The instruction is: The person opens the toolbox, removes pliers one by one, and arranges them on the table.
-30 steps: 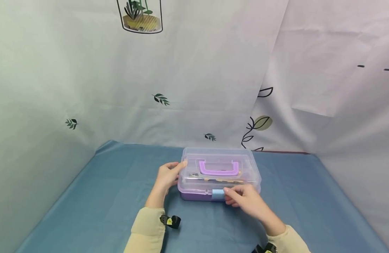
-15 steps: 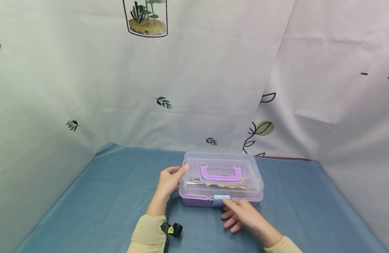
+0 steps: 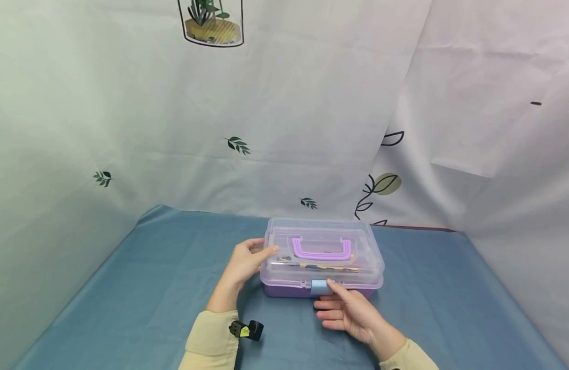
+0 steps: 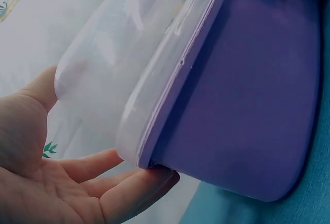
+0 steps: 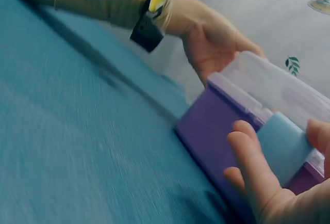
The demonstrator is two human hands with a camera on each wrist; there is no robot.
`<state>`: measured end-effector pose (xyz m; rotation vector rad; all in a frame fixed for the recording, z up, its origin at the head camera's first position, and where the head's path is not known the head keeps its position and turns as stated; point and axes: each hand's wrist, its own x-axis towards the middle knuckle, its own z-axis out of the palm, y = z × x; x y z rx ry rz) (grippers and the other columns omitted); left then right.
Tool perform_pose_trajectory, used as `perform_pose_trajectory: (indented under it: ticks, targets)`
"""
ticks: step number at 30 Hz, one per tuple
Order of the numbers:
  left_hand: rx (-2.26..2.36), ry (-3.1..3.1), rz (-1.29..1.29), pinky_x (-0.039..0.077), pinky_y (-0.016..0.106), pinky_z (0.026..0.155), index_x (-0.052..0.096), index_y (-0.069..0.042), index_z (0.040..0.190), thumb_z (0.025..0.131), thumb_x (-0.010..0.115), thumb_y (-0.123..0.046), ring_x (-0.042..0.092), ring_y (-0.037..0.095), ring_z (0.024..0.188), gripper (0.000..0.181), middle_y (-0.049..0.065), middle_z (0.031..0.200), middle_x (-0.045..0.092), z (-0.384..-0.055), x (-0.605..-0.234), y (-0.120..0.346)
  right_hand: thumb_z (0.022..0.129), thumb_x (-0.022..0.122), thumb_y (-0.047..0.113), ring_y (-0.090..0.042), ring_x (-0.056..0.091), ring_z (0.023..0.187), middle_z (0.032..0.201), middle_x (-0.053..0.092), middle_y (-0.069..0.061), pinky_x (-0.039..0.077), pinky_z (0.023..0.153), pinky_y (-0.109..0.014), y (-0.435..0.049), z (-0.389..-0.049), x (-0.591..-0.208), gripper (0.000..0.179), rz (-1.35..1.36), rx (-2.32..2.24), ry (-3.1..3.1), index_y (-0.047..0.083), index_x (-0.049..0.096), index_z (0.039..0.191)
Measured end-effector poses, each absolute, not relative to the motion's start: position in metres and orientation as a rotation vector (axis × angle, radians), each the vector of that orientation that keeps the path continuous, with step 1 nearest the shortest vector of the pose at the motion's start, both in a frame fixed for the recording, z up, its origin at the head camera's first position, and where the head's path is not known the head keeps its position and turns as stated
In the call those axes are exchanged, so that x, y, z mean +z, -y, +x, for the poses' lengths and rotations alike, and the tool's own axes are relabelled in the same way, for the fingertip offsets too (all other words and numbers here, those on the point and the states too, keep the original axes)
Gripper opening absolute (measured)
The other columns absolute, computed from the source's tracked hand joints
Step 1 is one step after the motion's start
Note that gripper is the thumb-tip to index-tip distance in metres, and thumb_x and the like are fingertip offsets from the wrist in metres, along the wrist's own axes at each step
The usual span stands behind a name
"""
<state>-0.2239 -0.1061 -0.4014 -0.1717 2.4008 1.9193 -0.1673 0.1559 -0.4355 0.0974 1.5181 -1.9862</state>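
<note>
A storage box (image 3: 284,291) with a purple base, a clear lid (image 4: 111,53) and a light purple handle (image 3: 321,255) stands on the cloth, lid down. My left hand (image 3: 243,262) holds the box's left end, thumb on the lid and fingers at the rim. At the front, a light blue latch (image 5: 281,144) spans lid and base. The thumb of my right hand (image 3: 356,313) touches the latch near its right side; its other fingers stretch out below, apart from the thumb. Long thin items (image 3: 328,267) show through the lid.
Blue cloth (image 3: 150,288) covers the table under the box. White printed fabric (image 3: 284,103) hangs behind and along both sides. A black strap with a small device (image 3: 246,330) sits on the left wrist.
The right hand has gone from bent fingers close at the latch to fingers spread below it, palm turned more upward. The left hand stays at the box's left end.
</note>
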Motion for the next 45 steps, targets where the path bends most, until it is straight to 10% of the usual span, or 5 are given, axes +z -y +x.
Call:
perform_pose_trajectory:
  ticks: [7,45]
  targets:
    - [1.9,-2.384,-0.146,0.053,0.047,0.089,0.043,-0.003,0.139,0.079,0.073,-0.043,0.057,0.035,0.115,0.078,0.025,0.132,0.052,-0.225,-0.402,0.108,0.096,0.051,0.041,-0.011,0.07,0.079,0.094,0.071,-0.009,0.059,0.073,-0.027,-0.155,-0.166,-0.435,0.053,0.159,-2.1,-1.269,-0.006,0.041,0.116]
    - [1.931,-2.374,-0.133,0.051,0.049,0.093,0.043,-0.008,0.14,0.079,0.073,-0.043,0.056,0.034,0.118,0.076,0.022,0.134,0.053,-0.23,-0.403,0.111,0.094,0.053,0.043,-0.007,0.068,0.065,0.083,0.072,-0.002,0.059,0.065,-0.026,-0.15,-0.166,-0.434,0.04,0.219,-2.111,-1.329,0.004,0.057,0.097]
